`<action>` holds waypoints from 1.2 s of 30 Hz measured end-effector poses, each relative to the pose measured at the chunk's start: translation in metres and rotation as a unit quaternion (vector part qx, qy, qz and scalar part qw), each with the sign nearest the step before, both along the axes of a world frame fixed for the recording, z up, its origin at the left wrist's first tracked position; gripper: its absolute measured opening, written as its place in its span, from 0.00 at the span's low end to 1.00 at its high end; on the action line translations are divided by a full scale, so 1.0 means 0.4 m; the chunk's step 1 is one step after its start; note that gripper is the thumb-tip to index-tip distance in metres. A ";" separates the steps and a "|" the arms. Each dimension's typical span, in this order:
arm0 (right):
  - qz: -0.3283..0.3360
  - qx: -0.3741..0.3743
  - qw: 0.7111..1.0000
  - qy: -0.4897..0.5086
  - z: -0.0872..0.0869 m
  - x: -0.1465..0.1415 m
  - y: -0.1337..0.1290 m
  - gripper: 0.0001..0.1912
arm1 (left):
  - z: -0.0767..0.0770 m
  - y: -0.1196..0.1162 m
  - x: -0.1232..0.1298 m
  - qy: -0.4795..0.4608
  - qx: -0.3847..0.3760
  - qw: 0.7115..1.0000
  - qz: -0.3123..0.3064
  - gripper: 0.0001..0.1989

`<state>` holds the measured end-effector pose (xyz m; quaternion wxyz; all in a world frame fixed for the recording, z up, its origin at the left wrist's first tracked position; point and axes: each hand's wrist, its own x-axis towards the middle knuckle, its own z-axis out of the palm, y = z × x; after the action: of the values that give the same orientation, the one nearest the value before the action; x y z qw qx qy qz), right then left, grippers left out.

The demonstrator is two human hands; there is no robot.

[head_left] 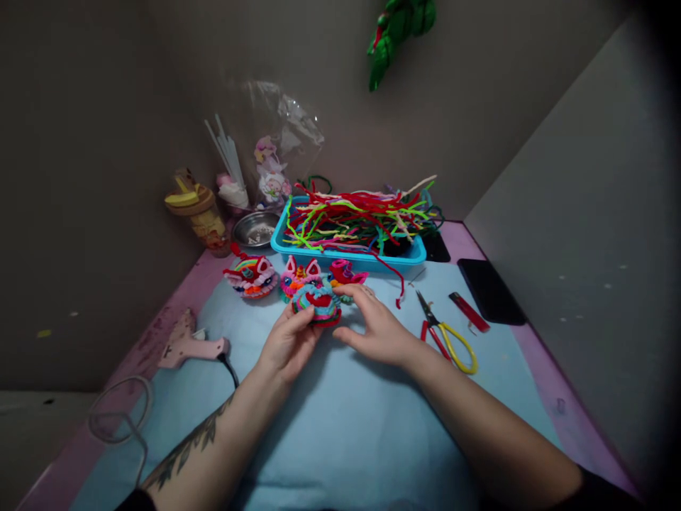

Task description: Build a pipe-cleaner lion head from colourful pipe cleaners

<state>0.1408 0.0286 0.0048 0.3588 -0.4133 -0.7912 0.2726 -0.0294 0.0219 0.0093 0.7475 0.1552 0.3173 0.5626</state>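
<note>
The person's left hand (290, 337) is pinching a light-blue fuzzy piece with a red centre (319, 301) between thumb and fingers, above the table's pale-blue cloth (362, 419). The right hand (367, 323) is curving half open beside it, thumb and fingers parted; whether its fingertips are touching the piece I cannot tell. Just beyond, a red, rainbow-topped fuzzy animal head (252, 277) is sitting near a pink-eared one (300, 275). Behind these, a bright-blue plastic tray (348, 256) is overflowing with red, lime, green and cream fuzzy stems (362, 213). Left of it, a round metal dish (245, 231) is holding tiny pale bits, and a pink-and-white cup (233, 195) is holding slim whitish sticks (230, 156)
</note>
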 end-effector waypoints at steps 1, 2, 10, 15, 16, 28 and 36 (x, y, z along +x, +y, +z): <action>-0.001 0.002 1.000 0.005 0.002 0.000 0.000 0.28 | -0.001 0.003 0.001 0.002 0.003 1.000 0.010 0.16; -0.004 0.006 1.000 0.011 0.005 0.001 0.000 0.27 | -0.002 0.006 0.002 0.003 0.006 1.000 0.017 0.16; -0.048 0.033 0.997 0.043 0.009 0.000 0.005 0.19 | -0.013 0.002 0.006 0.030 0.030 0.999 0.026 0.27; -0.065 0.033 0.996 0.058 0.001 -0.004 0.004 0.17 | -0.012 -0.001 0.009 0.034 0.035 0.998 0.033 0.28; -0.066 0.033 0.995 0.061 0.000 -0.004 0.004 0.17 | -0.011 -0.001 0.009 0.035 0.034 0.998 0.034 0.28; -0.046 0.046 0.995 0.080 0.004 0.003 0.007 0.22 | -0.011 0.004 0.005 0.034 -0.008 0.999 0.017 0.20; -0.006 0.039 0.997 0.071 0.012 0.009 0.008 0.23 | -0.017 0.013 0.004 0.017 -0.059 0.997 0.038 0.20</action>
<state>0.1442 0.0318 0.0098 0.4316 -0.3831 -0.7715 0.2678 -0.0277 0.0270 0.0027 0.7281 0.1083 0.3677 0.5683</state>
